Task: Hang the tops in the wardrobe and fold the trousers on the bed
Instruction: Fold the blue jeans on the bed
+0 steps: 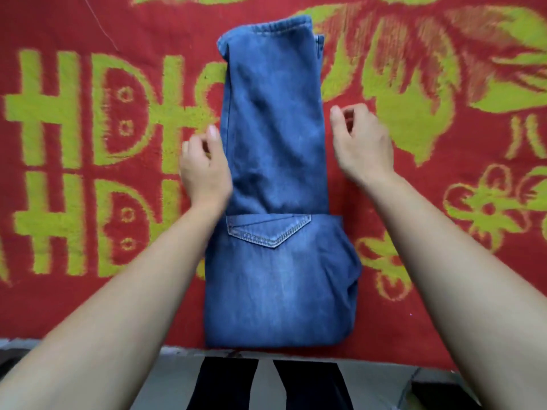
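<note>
A pair of blue jeans (275,161) lies folded lengthwise on the bed, its legs doubled back over the seat so that a back pocket shows below the fold. The hem end points away from me. My left hand (204,167) hovers at the left edge of the folded legs, fingers loosely curled and apart, holding nothing. On the other side of the legs my right hand (361,140) is just clear of the denim, fingers also apart and empty.
The bed is covered by a red blanket (88,306) with yellow-green letters and flowers. Its near edge runs along the bottom, with grey floor (165,380) and my dark trouser legs below. No tops or wardrobe are in view.
</note>
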Available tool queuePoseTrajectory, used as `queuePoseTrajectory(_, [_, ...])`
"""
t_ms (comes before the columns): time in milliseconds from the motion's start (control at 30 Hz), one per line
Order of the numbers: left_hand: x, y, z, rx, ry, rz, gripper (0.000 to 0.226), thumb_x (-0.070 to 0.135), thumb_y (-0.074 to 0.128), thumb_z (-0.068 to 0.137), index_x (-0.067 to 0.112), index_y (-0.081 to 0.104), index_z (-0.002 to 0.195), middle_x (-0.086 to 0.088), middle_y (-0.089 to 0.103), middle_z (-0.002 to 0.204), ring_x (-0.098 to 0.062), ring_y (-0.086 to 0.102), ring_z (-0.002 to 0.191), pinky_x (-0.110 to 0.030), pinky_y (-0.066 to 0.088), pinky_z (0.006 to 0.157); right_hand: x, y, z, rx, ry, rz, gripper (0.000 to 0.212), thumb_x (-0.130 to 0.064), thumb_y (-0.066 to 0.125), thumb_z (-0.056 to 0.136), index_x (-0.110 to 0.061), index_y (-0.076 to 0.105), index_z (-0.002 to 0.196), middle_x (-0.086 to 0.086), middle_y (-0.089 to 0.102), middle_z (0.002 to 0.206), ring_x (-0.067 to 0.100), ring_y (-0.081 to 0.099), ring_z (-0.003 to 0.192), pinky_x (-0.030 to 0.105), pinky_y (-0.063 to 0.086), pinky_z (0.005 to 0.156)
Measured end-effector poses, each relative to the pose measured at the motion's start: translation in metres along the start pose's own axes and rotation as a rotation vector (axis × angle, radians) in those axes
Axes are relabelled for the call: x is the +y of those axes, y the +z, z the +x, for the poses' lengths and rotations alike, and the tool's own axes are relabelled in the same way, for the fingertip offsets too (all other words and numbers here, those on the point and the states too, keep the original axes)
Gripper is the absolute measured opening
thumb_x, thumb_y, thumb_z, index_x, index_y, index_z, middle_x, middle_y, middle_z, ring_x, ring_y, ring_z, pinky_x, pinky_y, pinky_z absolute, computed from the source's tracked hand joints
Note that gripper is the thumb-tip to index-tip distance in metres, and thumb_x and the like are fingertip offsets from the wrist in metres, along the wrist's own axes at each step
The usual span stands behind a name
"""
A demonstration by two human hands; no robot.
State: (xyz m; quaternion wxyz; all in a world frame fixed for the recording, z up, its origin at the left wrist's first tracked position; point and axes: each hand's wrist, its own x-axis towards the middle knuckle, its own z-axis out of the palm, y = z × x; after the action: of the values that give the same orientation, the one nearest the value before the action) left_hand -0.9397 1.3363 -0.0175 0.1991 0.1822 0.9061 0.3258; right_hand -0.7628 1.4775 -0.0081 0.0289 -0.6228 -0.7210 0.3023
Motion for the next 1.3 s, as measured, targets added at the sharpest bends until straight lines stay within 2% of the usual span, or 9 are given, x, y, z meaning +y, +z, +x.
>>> queuePoseTrajectory(133, [0.073,0.027,0.083,-0.177,-0.272,-0.312,0.051,0.063,0.055,0.087,0.012,0.058,0.080,0.000,0.065,0.082,-0.017,0.062,0.076,-0.038,0.055,0.076,-0.050,0.006,0.081,0.031,0.040,0.177,0.045,-0.060,0.043,0.096,-0.023,0.064,0.112,0.000,0.067,0.118,0.020,0.059,0.115,0.030,0.042,0.094])
queuePoseTrajectory(267, [0.110,0.037,0.120,-0.276,-0.211,-0.570,0.014,0.010,0.075,0.081,0.010,0.062,0.085,-0.003,0.068,0.079,-0.008,0.063,0.059,-0.021,0.048,0.051,-0.070,0.014,0.123,0.057,0.075,0.198,0.033,-0.047,0.050,0.097,-0.022,0.063,0.114,-0.004,0.067,0.120,0.014,0.058,0.115,0.023,0.036,0.086])
queuePoseTrajectory(433, [0.090,0.052,0.139,-0.276,-0.129,-0.334,0.027,0.014,0.083,0.073,0.017,0.058,0.080,-0.001,0.066,0.086,-0.010,0.063,0.073,-0.025,0.054,0.064,-0.041,0.027,0.126,0.023,0.077,0.179,0.034,-0.044,0.052,0.098,-0.016,0.061,0.115,-0.002,0.065,0.116,0.014,0.057,0.111,0.016,0.029,0.075])
queuePoseTrajectory(567, [0.082,0.067,0.145,-0.182,-0.102,-0.272,0.037,0.024,0.083,0.070,0.020,0.052,0.089,0.001,0.064,0.091,-0.009,0.063,0.080,-0.029,0.055,0.080,-0.042,0.027,0.134,-0.013,0.058,0.093,0.045,-0.056,0.049,0.096,-0.018,0.062,0.117,-0.001,0.067,0.119,0.016,0.057,0.117,0.021,0.035,0.091])
queuePoseTrajectory(733, [0.077,0.065,0.151,-0.325,-0.035,-0.253,0.037,0.023,0.079,0.077,0.010,0.061,0.107,0.000,0.057,0.091,-0.008,0.057,0.077,-0.027,0.055,0.079,-0.040,0.019,0.136,-0.178,0.034,0.133,0.052,-0.072,0.054,0.084,-0.023,0.064,0.097,-0.012,0.062,0.094,0.007,0.056,0.089,0.022,0.040,0.079])
queuePoseTrajectory(900, [0.081,0.054,0.154,-0.480,-0.024,-0.386,0.025,0.009,0.078,0.079,0.009,0.061,0.096,-0.003,0.063,0.085,-0.008,0.065,0.072,-0.026,0.056,0.070,-0.044,0.014,0.136,-0.324,0.036,0.411,0.031,-0.048,0.060,0.094,-0.019,0.068,0.102,-0.004,0.072,0.106,0.011,0.068,0.101,0.033,0.055,0.093])
queuePoseTrajectory(1100, [0.099,0.022,0.137,-0.531,-0.077,-0.468,0.033,0.013,0.075,0.083,0.023,0.046,0.094,0.001,0.067,0.090,-0.010,0.067,0.074,-0.026,0.050,0.061,-0.054,-0.012,0.111,-0.306,-0.020,0.567,0.018,-0.025,0.055,0.101,-0.014,0.067,0.093,-0.002,0.071,0.097,0.006,0.066,0.084,0.025,0.055,0.080])
queuePoseTrajectory(1233, [0.115,-0.020,0.105,-0.547,-0.040,-0.463,0.038,0.015,0.078,0.080,0.018,0.054,0.109,-0.001,0.071,0.099,-0.011,0.069,0.083,-0.025,0.051,0.065,-0.067,-0.046,0.070,-0.201,-0.057,0.599,0.006,-0.020,0.055,0.099,-0.019,0.060,0.096,-0.007,0.064,0.094,0.000,0.060,0.080,0.011,0.048,0.069])
queuePoseTrajectory(1300, [0.121,-0.047,0.078,-0.603,-0.034,-0.479,0.037,0.014,0.077,0.078,0.011,0.062,0.111,-0.004,0.072,0.098,-0.013,0.069,0.083,-0.027,0.053,0.067,-0.073,-0.065,0.041,-0.186,-0.055,0.628,0.008,-0.016,0.054,0.095,-0.019,0.061,0.094,-0.008,0.063,0.087,-0.001,0.055,0.073,0.016,0.046,0.067])
